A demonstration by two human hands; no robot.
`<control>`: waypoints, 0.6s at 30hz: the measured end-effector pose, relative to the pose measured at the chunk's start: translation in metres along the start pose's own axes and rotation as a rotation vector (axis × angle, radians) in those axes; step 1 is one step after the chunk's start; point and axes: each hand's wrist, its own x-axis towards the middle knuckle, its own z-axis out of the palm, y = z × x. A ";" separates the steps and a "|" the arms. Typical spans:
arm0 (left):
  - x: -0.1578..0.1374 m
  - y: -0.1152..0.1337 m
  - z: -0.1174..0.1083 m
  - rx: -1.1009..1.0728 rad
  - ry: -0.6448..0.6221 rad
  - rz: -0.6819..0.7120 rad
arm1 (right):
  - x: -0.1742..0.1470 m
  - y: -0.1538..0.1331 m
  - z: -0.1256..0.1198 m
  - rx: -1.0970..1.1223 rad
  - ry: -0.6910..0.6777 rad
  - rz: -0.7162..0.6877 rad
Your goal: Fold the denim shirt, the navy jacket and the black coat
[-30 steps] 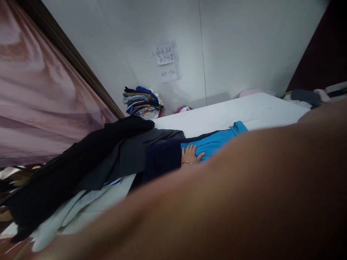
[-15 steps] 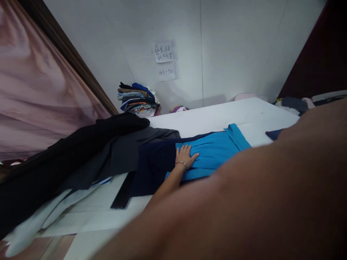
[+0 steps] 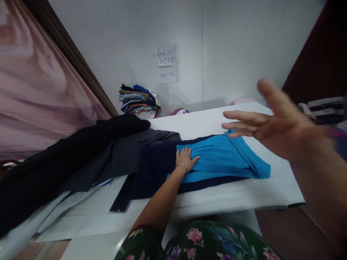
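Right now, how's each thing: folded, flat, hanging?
Bright blue cloth: right end folded.
Dark navy cloth: flat, partly under blue cloth.
Left bare hand: spread on the blue cloth.
Right bare hand: raised, open, empty.
Black rectangular phone: flat, partly covered.
Long black garment: rumpled.
Multicoloured clothes pile: stacked.
Shiny pink curtain: hanging.

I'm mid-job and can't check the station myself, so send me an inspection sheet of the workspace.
Surface: white table, with garments spread across it.
Job's things: blue cloth, laid over navy cloth.
Clutter: black garment, dark grey garment and a dark, phone-like slab beside the navy cloth.
Grips: left grip palm down on the blue cloth; right grip raised, fingers spread, blurred, holding nothing visible.
Cables: nothing seen.
Surroundings: pale wall with two handwritten papers, pinkish drape, folded stack of cloth near the wall.
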 end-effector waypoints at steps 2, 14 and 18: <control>0.001 -0.002 0.001 0.034 0.006 -0.001 | 0.003 0.006 0.011 -0.010 -0.035 0.010; 0.003 -0.001 -0.007 0.088 -0.049 -0.022 | -0.039 0.153 0.104 -0.425 -0.376 0.452; 0.005 0.010 -0.022 0.117 -0.081 -0.075 | 0.001 0.159 0.090 -0.427 -0.249 0.439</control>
